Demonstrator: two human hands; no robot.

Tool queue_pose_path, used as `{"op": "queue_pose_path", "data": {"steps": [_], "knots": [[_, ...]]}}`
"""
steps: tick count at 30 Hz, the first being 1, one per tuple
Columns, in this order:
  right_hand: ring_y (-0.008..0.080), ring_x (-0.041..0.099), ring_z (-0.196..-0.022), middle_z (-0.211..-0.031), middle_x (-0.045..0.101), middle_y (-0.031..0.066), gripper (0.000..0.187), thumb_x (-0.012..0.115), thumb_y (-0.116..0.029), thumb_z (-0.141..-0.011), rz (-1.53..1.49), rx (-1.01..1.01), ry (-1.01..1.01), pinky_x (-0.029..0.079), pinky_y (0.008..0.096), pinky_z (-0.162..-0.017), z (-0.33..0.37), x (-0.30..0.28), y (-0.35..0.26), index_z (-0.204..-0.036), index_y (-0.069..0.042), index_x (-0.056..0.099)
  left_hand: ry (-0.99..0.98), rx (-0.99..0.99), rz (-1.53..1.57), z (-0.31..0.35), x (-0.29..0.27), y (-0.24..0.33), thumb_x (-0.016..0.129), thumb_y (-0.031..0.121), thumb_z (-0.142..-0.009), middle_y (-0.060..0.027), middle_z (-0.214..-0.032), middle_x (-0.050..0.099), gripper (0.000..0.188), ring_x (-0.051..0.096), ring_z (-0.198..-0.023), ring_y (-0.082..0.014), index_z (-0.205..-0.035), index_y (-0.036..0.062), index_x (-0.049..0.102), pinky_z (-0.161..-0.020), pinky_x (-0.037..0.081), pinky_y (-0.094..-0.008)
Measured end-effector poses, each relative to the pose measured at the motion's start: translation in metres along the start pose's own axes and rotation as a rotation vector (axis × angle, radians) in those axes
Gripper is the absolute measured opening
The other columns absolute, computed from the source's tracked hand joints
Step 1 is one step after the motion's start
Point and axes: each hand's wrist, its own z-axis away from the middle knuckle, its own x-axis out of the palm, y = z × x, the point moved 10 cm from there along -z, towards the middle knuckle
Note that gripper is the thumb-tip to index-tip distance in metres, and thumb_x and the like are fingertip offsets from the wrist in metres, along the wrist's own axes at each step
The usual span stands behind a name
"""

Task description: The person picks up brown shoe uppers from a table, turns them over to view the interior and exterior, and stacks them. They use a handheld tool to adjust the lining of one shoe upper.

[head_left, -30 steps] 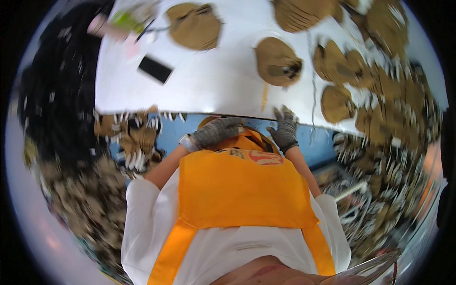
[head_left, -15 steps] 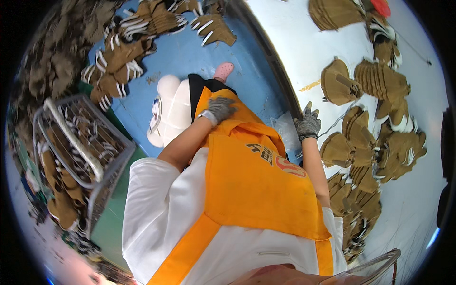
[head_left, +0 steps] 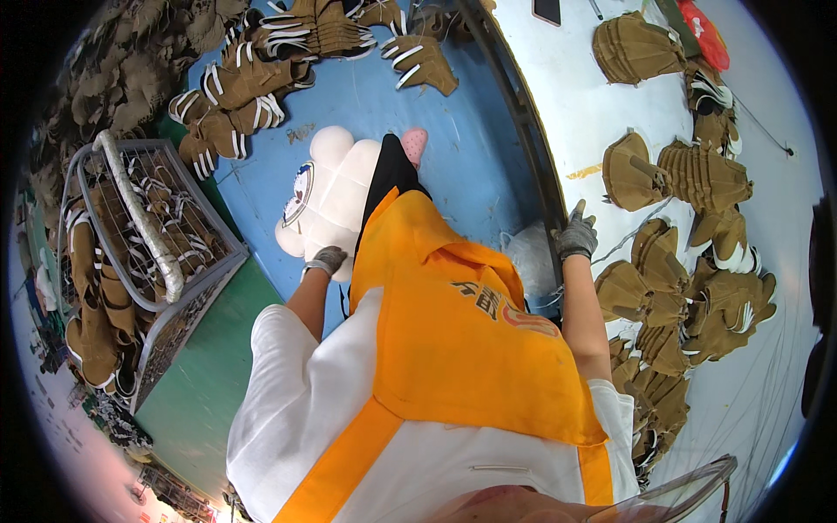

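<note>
Fingers (head_left: 579, 212) of the right hand (head_left: 576, 235) spread loosely at the edge of the white table (head_left: 567, 109), holding nothing visible; those of the left hand (head_left: 328, 260) bend against the pale cushion (head_left: 336, 213), their grip unclear. The cushion lies left of the orange apron (head_left: 453, 349), stacked brown pieces (head_left: 700, 173) on the table.

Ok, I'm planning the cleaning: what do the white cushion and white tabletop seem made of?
White cushion: probably soft, matte fabric over padding, judging by its puffy, grooved lobes. White tabletop: perhaps laminate or painted board, given its flat, smooth face.
</note>
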Motion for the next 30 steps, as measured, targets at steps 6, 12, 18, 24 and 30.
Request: {"op": "queue_pose_path", "data": {"steps": [6, 12, 18, 24, 30], "knots": [[0.0411, 0.044, -0.125, -0.147, 0.023, 0.0306, 0.104, 0.074, -0.040, -0.074, -0.008, 0.040, 0.012, 0.038, 0.0450, -0.101, -0.001, 0.002, 0.000, -0.151, -0.018, 0.008, 0.156, -0.164, 0.348, -0.040, -0.065, 0.080, 0.046, 0.027, -0.090, -0.0174, -0.125, 0.057, 0.035, 0.053, -0.117, -0.0335, -0.117, 0.0089, 0.061, -0.098, 0.042, -0.0401], [0.0425, 0.045, -0.123, -0.147, 0.022, 0.0319, 0.103, 0.075, -0.038, -0.073, -0.033, 0.051, 0.008, 0.041, 0.0446, -0.099, -0.003, 0.000, -0.004, -0.150, -0.016, 0.010, 0.079, -0.122, 0.394, -0.021, -0.102, 0.085, 0.049, 0.034, -0.089, -0.0187, -0.121, 0.059, 0.040, 0.055, -0.113, -0.0342, -0.115, 0.0067, 0.063, -0.093, 0.044, -0.0415], [0.0439, 0.043, -0.124, -0.147, 0.022, 0.0317, 0.106, 0.075, -0.034, -0.074, -0.072, 0.060, 0.002, 0.041, 0.0451, -0.100, -0.006, -0.004, -0.006, -0.151, -0.015, 0.005, -0.021, -0.105, 0.180, -0.055, -0.084, 0.059, 0.055, 0.018, -0.086, -0.0156, -0.129, 0.055, 0.034, 0.051, -0.120, -0.0312, -0.117, 0.0067, 0.059, -0.098, 0.043, -0.0384], [0.0421, 0.043, -0.125, -0.148, 0.020, 0.0307, 0.109, 0.078, -0.037, -0.071, -0.057, 0.076, -0.040, 0.040, 0.0445, -0.101, -0.013, -0.002, -0.007, -0.151, -0.017, 0.006, 0.169, -0.080, 0.231, -0.087, -0.096, 0.067, 0.044, 0.032, -0.092, -0.0160, -0.122, 0.060, 0.039, 0.056, -0.113, -0.0319, -0.120, 0.0098, 0.059, -0.093, 0.045, -0.0388], [0.0440, 0.042, -0.126, -0.146, 0.025, 0.0314, 0.106, 0.076, -0.037, -0.073, -0.102, 0.042, -0.058, 0.039, 0.0431, -0.103, -0.011, 0.001, -0.007, -0.151, -0.016, 0.007, 0.086, -0.437, 0.188, -0.028, -0.157, 0.090, 0.044, 0.039, -0.092, -0.0087, -0.153, 0.025, 0.057, 0.027, -0.140, -0.0256, -0.145, 0.0231, 0.032, -0.112, 0.023, -0.0455]]}}
